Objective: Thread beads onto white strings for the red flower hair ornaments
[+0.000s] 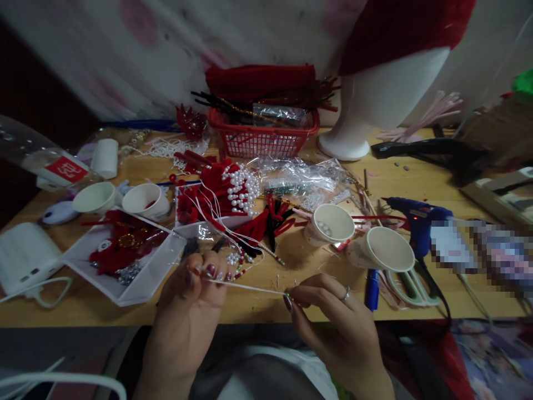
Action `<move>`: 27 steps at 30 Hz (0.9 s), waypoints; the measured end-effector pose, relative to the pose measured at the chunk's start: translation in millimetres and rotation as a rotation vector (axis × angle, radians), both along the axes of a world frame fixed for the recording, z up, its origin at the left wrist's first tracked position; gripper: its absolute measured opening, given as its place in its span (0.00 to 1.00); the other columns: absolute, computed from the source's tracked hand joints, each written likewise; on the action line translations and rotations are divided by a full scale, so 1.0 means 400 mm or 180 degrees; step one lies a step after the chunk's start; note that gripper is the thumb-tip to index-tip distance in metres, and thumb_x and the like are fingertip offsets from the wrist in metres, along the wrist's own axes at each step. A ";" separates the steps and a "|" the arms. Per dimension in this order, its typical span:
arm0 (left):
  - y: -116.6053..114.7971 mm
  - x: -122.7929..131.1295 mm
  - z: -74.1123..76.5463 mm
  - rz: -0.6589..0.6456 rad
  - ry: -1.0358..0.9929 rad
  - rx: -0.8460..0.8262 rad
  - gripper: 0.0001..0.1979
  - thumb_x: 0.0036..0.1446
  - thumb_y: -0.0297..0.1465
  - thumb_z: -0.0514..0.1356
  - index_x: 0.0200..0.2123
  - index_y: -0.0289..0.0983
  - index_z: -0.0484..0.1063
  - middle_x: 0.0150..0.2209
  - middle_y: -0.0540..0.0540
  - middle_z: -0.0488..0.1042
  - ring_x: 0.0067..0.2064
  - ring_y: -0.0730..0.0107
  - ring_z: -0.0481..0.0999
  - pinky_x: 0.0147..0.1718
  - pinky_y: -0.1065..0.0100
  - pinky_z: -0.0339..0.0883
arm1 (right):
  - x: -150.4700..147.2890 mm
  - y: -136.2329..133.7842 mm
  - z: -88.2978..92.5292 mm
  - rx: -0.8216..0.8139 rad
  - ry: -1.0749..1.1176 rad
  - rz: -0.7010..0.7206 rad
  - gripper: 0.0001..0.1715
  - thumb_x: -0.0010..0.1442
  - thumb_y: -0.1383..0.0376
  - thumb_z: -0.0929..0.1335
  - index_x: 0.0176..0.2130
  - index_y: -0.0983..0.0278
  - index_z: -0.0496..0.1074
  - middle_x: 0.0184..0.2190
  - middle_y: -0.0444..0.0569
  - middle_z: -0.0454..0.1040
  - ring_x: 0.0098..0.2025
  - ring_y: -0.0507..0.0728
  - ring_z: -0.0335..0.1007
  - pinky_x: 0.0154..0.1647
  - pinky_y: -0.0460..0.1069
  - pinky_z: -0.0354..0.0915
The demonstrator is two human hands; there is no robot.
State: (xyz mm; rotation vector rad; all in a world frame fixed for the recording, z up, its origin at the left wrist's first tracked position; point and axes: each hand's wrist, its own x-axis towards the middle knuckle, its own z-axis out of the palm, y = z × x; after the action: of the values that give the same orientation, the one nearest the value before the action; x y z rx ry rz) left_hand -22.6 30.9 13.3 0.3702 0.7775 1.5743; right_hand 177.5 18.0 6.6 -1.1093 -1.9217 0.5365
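A thin white cord stretches nearly level between my two hands, above the front of the wooden table. My left hand is closed with its fingertips pinching one end of the cord. With thumb and forefinger, my right hand, which wears a ring, pinches the other end. Something tiny shows at that pinch, too small to make out. Just beyond my left hand lie strings of small coloured beads and loose white cords. Behind them is a bunch of white pearl beads on red material.
White trays with red pieces stand at left, near paper cups. Two more paper cups stand right of centre. Further right are scissors and a blue glue gun. A red basket and a white mannequin stand are at the back.
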 end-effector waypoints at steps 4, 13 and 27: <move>-0.001 -0.011 -0.009 -0.0053 0.0403 -0.0003 0.11 0.45 0.37 0.76 0.26 0.41 0.78 0.28 0.54 0.72 0.32 0.75 0.72 0.38 0.74 0.72 | 0.003 0.002 -0.009 -0.0285 -0.0179 0.0078 0.08 0.64 0.73 0.69 0.42 0.61 0.73 0.32 0.46 0.74 0.33 0.52 0.74 0.33 0.46 0.68; -0.043 0.037 -0.019 -0.0888 0.2011 0.0492 0.02 0.53 0.37 0.71 0.29 0.49 0.84 0.41 0.48 0.71 0.47 0.67 0.70 0.48 0.69 0.65 | -0.018 -0.058 -0.003 -0.1233 0.1173 0.0343 0.21 0.66 0.58 0.70 0.58 0.49 0.68 0.55 0.48 0.75 0.59 0.61 0.70 0.59 0.54 0.67; -0.047 0.066 -0.006 -0.1071 0.1401 0.0275 0.03 0.52 0.39 0.72 0.29 0.48 0.84 0.36 0.49 0.69 0.40 0.69 0.69 0.44 0.68 0.64 | -0.062 -0.074 0.034 -0.2764 0.1907 -0.0157 0.25 0.59 0.42 0.70 0.35 0.61 0.72 0.30 0.44 0.66 0.33 0.54 0.61 0.34 0.47 0.60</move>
State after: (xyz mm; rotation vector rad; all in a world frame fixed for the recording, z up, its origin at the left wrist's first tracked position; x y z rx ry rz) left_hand 3.9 12.3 10.8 0.8845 0.9262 1.2232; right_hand 152.5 -11.5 20.1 -1.2925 -1.1211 1.5634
